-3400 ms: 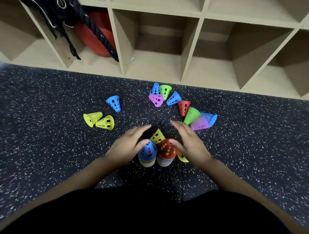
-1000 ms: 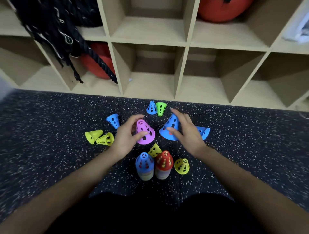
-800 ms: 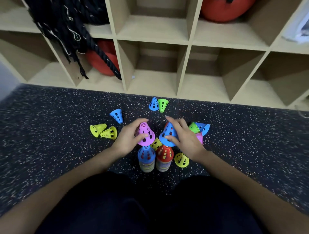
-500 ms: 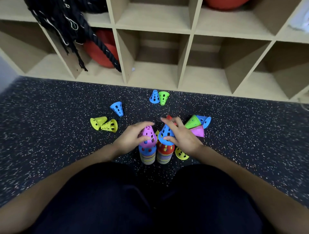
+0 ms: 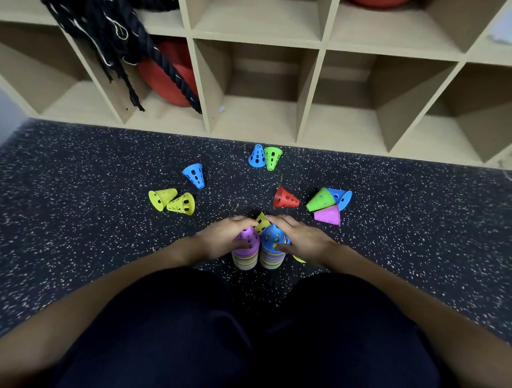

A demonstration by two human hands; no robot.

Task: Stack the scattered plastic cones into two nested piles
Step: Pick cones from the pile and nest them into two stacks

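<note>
On the speckled floor (image 5: 83, 249), left hand (image 5: 220, 241) curled round a purple cone (image 5: 248, 238) atop the left pile (image 5: 245, 260), right hand (image 5: 303, 241) curled round a blue cone (image 5: 273, 234) atop the right pile (image 5: 271, 259), piles side by side, red cone (image 5: 285, 198) and two yellow cones (image 5: 181, 203) lying beyond, cubby shelf (image 5: 308, 94) behind.

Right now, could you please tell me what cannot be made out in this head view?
Head view, yellow cone: mostly hidden under the right hand.
Head view, left pile and right pile: rims too thin to count the cones.
Head view, upper red ball: cut off by the top edge.
Head view, lower red ball: partly covered by the rope.
</note>
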